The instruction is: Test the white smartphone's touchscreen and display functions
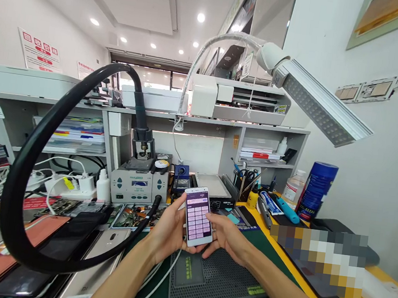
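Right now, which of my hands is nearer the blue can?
Right. Your right hand is at the right edge of the phone, left of the blue can; your left hand, at the phone's left edge, is farther left.

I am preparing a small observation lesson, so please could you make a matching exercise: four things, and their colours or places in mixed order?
1. phone
2. thick hose
3. lamp head
4. textured mat

A. silver and white, high on the right
B. grey, lying flat
C. in the left hand, right hand at its edge
D. black, looping at the left

Pairs: 1-C, 2-D, 3-A, 4-B
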A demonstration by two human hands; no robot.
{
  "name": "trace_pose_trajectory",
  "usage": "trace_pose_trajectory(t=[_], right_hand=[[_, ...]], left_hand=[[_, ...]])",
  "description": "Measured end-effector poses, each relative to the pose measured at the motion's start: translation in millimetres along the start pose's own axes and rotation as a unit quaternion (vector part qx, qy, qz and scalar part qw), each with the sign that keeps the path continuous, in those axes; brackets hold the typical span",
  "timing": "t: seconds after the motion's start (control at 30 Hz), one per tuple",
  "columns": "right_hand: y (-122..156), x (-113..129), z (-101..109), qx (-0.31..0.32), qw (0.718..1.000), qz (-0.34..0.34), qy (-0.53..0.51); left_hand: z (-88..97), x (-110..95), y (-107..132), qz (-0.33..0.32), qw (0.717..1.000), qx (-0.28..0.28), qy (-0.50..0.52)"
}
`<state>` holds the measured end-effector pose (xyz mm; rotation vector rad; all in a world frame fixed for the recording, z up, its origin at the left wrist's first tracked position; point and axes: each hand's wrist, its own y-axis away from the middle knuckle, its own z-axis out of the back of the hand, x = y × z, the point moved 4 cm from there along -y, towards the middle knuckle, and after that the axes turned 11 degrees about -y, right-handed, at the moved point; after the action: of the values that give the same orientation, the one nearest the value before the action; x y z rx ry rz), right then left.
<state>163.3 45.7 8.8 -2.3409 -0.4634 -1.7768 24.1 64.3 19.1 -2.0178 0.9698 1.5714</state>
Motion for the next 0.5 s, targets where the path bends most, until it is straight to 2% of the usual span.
trace_pose_trajectory(t=[0.23, 0.5], right_hand=[[-2.0, -2.0, 4.2, -0.034, 0.999, -0.002, 0.019], [-1.2, -0.5, 2.5, -0.014, 1.000, -0.018, -0.009]], left_hand=[[-5.9, 2.4, -0.3, 0.012, 1.000, -0.013, -0.004], [-5.6, 3.4, -1.4, 0.008, 1.000, 0.005, -0.011]])
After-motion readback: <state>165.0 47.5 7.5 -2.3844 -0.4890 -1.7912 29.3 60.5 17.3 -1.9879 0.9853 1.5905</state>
